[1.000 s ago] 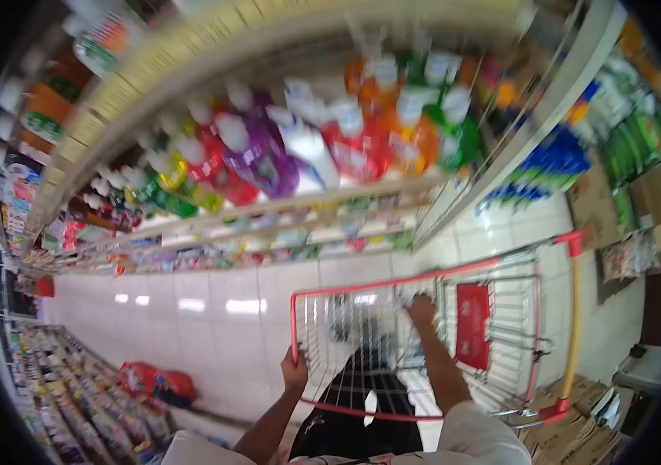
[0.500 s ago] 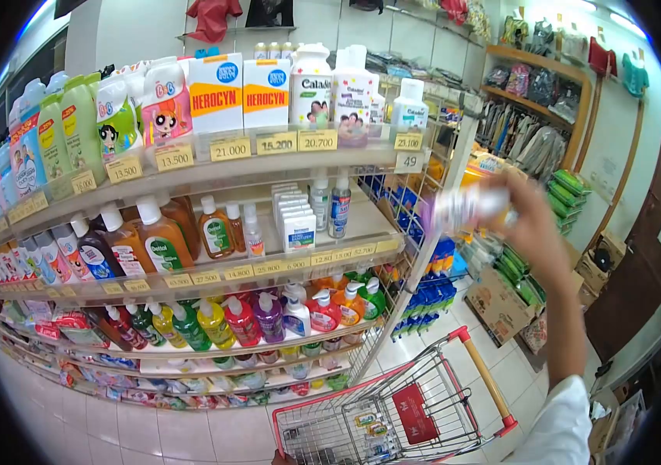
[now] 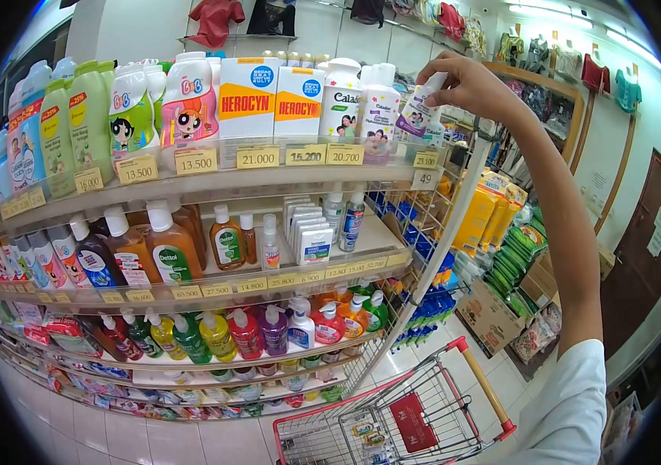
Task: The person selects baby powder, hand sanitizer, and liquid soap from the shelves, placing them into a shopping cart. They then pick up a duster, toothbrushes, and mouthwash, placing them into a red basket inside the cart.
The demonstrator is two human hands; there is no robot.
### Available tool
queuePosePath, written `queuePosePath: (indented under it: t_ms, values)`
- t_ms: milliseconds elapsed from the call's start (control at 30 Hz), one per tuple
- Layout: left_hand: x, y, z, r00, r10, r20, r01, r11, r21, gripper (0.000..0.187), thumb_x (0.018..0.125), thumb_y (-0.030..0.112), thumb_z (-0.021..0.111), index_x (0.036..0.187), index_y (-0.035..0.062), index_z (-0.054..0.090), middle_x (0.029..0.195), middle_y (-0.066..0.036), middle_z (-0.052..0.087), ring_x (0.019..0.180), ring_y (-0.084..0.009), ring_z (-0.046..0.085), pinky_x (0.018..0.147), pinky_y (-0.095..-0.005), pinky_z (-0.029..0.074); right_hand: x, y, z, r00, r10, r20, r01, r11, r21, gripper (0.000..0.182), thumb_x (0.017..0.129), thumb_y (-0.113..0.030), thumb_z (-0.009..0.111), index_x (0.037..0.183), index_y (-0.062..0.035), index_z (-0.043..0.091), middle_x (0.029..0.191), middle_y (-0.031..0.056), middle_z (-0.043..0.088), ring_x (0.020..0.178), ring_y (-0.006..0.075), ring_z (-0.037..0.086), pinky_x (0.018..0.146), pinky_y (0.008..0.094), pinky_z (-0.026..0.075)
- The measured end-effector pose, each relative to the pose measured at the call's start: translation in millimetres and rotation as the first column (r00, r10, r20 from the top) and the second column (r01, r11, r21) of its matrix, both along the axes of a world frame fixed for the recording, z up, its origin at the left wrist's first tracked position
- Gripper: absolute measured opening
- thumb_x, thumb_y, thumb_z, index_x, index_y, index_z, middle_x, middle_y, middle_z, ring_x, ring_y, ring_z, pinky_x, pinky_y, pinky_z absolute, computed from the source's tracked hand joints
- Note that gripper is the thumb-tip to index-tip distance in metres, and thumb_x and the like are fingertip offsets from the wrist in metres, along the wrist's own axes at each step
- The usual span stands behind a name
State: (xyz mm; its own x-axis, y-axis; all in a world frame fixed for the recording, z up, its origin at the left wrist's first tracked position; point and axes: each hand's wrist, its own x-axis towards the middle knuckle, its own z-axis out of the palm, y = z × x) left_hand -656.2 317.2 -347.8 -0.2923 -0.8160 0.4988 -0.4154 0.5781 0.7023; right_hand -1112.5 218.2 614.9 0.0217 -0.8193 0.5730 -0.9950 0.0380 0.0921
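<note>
At the right end of the top shelf, my right hand (image 3: 462, 87) is closed on a small white powder bottle (image 3: 414, 120) with a purple label. The bottle is tilted, and my fingers grip its upper end. It is in front of another white bottle (image 3: 433, 133), which it partly covers. Just left stand a larger purple-and-white Caladine bottle (image 3: 379, 108) and a green-and-white Caladine bottle (image 3: 340, 105). Two Herocyn boxes (image 3: 247, 101) are farther left. My left hand is out of view.
A shopping cart (image 3: 410, 422) with a few small items in it stands below, right of the shelf unit. The top shelf's edge (image 3: 268, 174) carries price tags. Antiseptic bottles (image 3: 172, 248) and pump bottles (image 3: 245, 333) fill lower shelves. Cartons (image 3: 489, 318) sit on the floor behind.
My right hand has moved up and left, bringing the powder bottle from over the aisle to the top shelf's right end. A bit of my left hand at the cart has gone out of view.
</note>
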Motion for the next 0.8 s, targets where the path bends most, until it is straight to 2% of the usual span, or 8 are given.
queuePosePath:
  t_ms: [67, 167, 267, 367, 467, 567, 667, 800]
  values:
    - [0, 4, -2, 0.991, 0.025, 0.131, -0.063, 0.955, 0.29, 0.027, 0.079, 0.02, 0.062, 0.105, 0.0133, 0.058, 0.068, -0.005, 0.058, 0.056, -0.0254, 0.05, 0.063, -0.0439, 0.053, -1, -4, -1, 1.0, -0.007, -0.023, 0.007, 1.0, 0.014, 0.029, 0.077, -0.013, 0.076, 0.104, -0.0075, 0.067, 0.092, 0.0023, 0.054, 0.074, 0.0124, 0.055, 0.069, 0.0288, 0.044]
    - [-2, 9, 45, 0.975, 0.071, 0.212, -0.204, 0.666, 0.717, 0.037, 0.077, 0.02, 0.061, 0.113, 0.0135, 0.053, 0.069, -0.005, 0.057, 0.061, -0.0237, 0.051, 0.068, -0.0457, 0.05, -2, -7, -3, 0.999, -0.012, -0.037, 0.014, 0.999, 0.04, 0.029, 0.077, -0.012, 0.076, 0.104, -0.0075, 0.067, 0.092, 0.0027, 0.053, 0.075, 0.0131, 0.055, 0.07, 0.0289, 0.045]
    - [-8, 5, 62, 0.975, 0.05, 0.214, -0.186, 0.706, 0.683, 0.034, 0.08, 0.022, 0.06, 0.112, 0.0124, 0.054, 0.066, -0.005, 0.054, 0.059, -0.0246, 0.05, 0.062, -0.0444, 0.048, -7, -12, -4, 1.0, -0.001, -0.016, 0.002, 0.997, 0.073, 0.031, 0.076, -0.012, 0.077, 0.105, -0.0071, 0.067, 0.095, 0.0034, 0.053, 0.078, 0.014, 0.056, 0.072, 0.029, 0.046]
    - [-3, -3, 2, 0.963, -0.072, 0.26, -0.015, 0.948, 0.318, 0.037, 0.081, 0.025, 0.059, 0.115, 0.0096, 0.053, 0.061, -0.006, 0.05, 0.051, -0.0254, 0.047, 0.052, -0.0417, 0.045, -4, -14, -8, 1.0, 0.007, -0.005, -0.006, 0.995, 0.1, 0.031, 0.075, -0.011, 0.077, 0.105, -0.0069, 0.067, 0.099, 0.0039, 0.053, 0.083, 0.0149, 0.058, 0.075, 0.0296, 0.046]
    - [-9, 9, 50, 0.973, 0.142, 0.18, -0.224, 0.753, 0.619, 0.036, 0.082, 0.025, 0.059, 0.114, 0.0094, 0.054, 0.062, -0.006, 0.05, 0.053, -0.0255, 0.047, 0.054, -0.0415, 0.047, 0, -16, -11, 1.0, 0.013, -0.009, -0.012, 0.992, 0.127, 0.03, 0.075, -0.009, 0.076, 0.104, -0.0068, 0.067, 0.101, 0.0043, 0.053, 0.088, 0.0159, 0.059, 0.077, 0.0302, 0.047]
    - [-14, 3, 64, 0.979, 0.203, 0.008, -0.152, 0.705, 0.692, 0.033, 0.082, 0.025, 0.058, 0.11, 0.0084, 0.054, 0.062, -0.007, 0.052, 0.055, -0.025, 0.05, 0.053, -0.042, 0.047, 1, -19, -13, 0.999, 0.035, -0.011, -0.033, 0.987, 0.158, 0.028, 0.075, -0.009, 0.076, 0.101, -0.0065, 0.067, 0.101, 0.0045, 0.053, 0.091, 0.017, 0.059, 0.079, 0.0305, 0.047]
    - [-12, 3, 37, 0.983, 0.182, -0.033, -0.123, 0.776, 0.618, 0.031, 0.082, 0.024, 0.059, 0.108, 0.0075, 0.054, 0.061, -0.008, 0.053, 0.055, -0.0259, 0.053, 0.052, -0.043, 0.047, -2, -21, -14, 0.999, 0.035, -0.009, -0.033, 0.982, 0.188, 0.029, 0.074, -0.012, 0.077, 0.1, -0.0071, 0.066, 0.104, 0.0067, 0.056, 0.091, 0.0205, 0.06, 0.079, 0.0324, 0.047]
    - [-12, 2, 37, 0.982, 0.181, -0.063, -0.086, 0.712, 0.696, 0.031, 0.081, 0.025, 0.061, 0.106, 0.0076, 0.054, 0.06, -0.008, 0.052, 0.054, -0.0259, 0.054, 0.051, -0.0427, 0.047, 2, -22, -18, 0.997, -0.035, 0.063, 0.023, 0.981, 0.191, 0.041, 0.072, -0.014, 0.077, 0.109, -0.0072, 0.062, 0.111, 0.0111, 0.061, 0.089, 0.0231, 0.063, 0.079, 0.0345, 0.048]
